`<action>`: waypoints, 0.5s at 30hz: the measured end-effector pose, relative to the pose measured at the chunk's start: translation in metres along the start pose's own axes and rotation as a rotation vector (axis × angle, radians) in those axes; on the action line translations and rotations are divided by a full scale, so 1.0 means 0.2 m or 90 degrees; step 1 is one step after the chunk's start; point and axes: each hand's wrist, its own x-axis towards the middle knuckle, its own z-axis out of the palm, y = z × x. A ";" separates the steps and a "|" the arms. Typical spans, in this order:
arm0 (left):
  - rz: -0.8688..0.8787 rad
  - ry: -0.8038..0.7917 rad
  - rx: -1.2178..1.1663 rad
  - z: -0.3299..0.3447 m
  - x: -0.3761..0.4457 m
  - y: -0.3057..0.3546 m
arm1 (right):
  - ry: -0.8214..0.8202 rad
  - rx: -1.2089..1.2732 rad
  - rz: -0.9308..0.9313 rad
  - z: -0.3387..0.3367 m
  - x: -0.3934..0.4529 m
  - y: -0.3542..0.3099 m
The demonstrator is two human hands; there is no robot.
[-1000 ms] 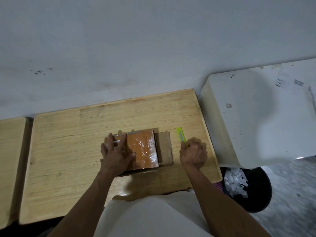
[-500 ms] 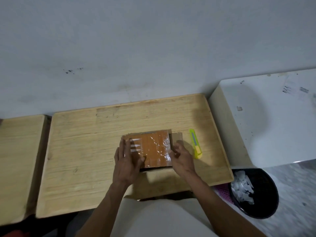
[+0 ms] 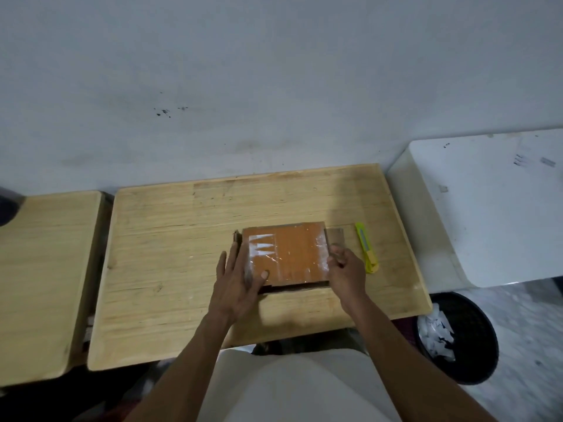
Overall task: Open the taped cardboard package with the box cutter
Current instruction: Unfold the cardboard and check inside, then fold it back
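The flat cardboard package, orange-brown and covered in shiny clear tape, lies on the wooden table. My left hand lies flat against the package's left side, thumb on its top. My right hand pinches the package's right edge, where a flap sticks out flat on the table. The yellow box cutter lies on the table just right of my right hand, with neither hand on it.
A second wooden table stands to the left across a narrow gap. A white table stands to the right. Below it on the floor is a black bin with white paper scraps. A wall is close behind.
My right hand put down the box cutter beside the package and moved to the package's right edge. My left hand slid from the top of the package to its left side.
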 end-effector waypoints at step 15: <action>-0.140 0.110 -0.261 -0.22 0.17 0.22 | -0.044 0.201 0.049 0.05 0.23 -0.28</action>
